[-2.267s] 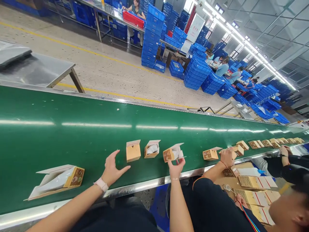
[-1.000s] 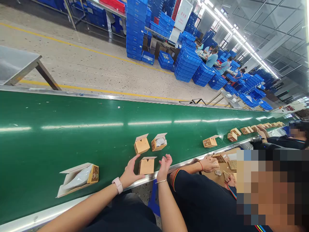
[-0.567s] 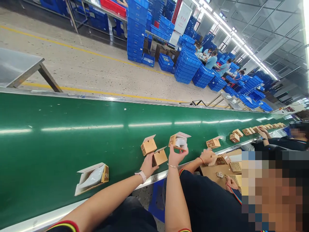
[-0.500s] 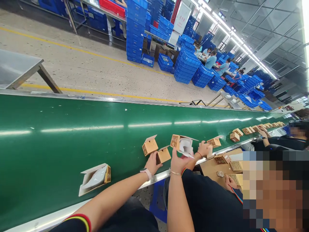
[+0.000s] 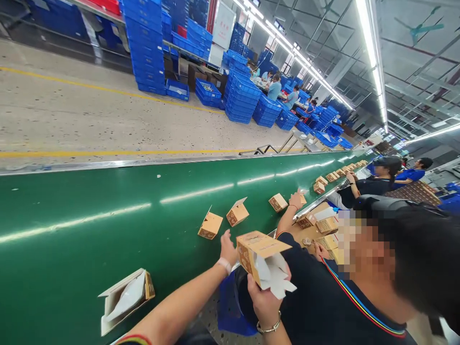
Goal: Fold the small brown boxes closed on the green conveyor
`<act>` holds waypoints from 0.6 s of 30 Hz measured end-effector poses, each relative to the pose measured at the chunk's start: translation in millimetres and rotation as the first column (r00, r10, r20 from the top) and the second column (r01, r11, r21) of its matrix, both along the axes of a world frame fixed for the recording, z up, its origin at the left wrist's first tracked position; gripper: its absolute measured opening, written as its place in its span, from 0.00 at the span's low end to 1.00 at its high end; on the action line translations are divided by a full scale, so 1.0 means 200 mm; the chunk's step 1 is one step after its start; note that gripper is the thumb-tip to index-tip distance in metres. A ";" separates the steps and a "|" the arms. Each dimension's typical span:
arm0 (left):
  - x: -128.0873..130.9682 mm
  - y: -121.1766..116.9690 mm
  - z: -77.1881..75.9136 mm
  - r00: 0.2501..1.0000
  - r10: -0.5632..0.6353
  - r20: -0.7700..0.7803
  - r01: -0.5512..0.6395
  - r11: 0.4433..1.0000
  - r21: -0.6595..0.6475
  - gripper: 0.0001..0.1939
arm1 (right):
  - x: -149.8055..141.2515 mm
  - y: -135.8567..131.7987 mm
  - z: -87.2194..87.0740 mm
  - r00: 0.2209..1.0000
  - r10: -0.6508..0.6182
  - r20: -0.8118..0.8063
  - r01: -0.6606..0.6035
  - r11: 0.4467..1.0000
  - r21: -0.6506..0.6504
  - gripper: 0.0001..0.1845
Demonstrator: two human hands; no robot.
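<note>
Carton (image 5: 260,254) held tilted, clear of green conveyor belt (image 5: 72,215) | gripped from beneath by right hand (image 5: 264,299), so white liner (image 5: 275,280) hangs free | left hand (image 5: 228,249) open, holding nothing | open carton (image 5: 210,225) lies on belt just beyond it

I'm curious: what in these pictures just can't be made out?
All from the head view:
Inside of the cardboard box in the right hand: white flaps block it.
Contents of the open box on the green belt: a white sheet covers them.
Printing on the far boxes: too small.
Left arm: its upper part is cut off by the bottom edge.
</note>
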State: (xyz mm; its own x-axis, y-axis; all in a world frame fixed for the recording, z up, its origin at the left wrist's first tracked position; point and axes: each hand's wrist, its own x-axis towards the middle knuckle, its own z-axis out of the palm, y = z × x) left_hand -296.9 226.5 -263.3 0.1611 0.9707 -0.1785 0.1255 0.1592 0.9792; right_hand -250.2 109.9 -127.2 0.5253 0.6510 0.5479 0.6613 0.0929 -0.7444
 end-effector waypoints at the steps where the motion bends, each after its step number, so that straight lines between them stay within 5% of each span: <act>1: -0.08 -0.12 -0.03 0.999 0.042 -0.019 -0.042 0.999 -0.004 0.29 | -0.01 -0.02 -0.07 0.998 0.036 -0.059 -0.039 0.998 -0.046 0.37; 2: -0.18 -0.24 -0.07 0.997 0.067 -0.026 -0.067 0.998 0.015 0.27 | -0.02 -0.02 -0.15 0.991 0.068 -0.115 -0.079 0.993 -0.089 0.37; 5: -0.49 -0.46 -0.15 0.993 0.108 -0.051 -0.076 0.899 0.431 0.23 | -0.11 0.01 -0.42 0.961 0.172 -0.217 -0.208 0.966 -0.156 0.35; 8: -0.72 -0.46 -0.16 0.976 0.001 -0.216 0.130 0.795 0.592 0.27 | -0.21 0.10 -0.65 0.927 0.273 -0.256 -0.317 0.937 -0.149 0.37; 10: -0.77 -0.39 -0.13 0.940 -0.061 -0.335 0.248 0.797 0.550 0.29 | -0.24 0.17 -0.73 0.901 0.348 -0.258 -0.393 0.907 -0.152 0.40; 13: -0.75 -0.29 -0.08 0.895 -0.086 -0.438 0.303 0.837 0.456 0.29 | -0.20 0.25 -0.76 0.859 0.487 -0.157 -0.511 0.838 -0.192 0.41; 18: -0.64 -0.23 -0.01 0.880 -0.093 -0.466 0.284 0.889 0.359 0.21 | -0.02 0.34 -0.64 0.828 0.559 0.028 -0.512 0.777 -0.367 0.35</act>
State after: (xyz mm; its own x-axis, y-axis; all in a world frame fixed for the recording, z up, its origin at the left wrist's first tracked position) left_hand -424.7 180.3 -265.9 0.3498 0.9278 0.1294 0.5288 -0.3096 0.7902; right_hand -254.2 178.2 -254.5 -0.0224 0.9581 0.2856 0.6690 0.2266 -0.7078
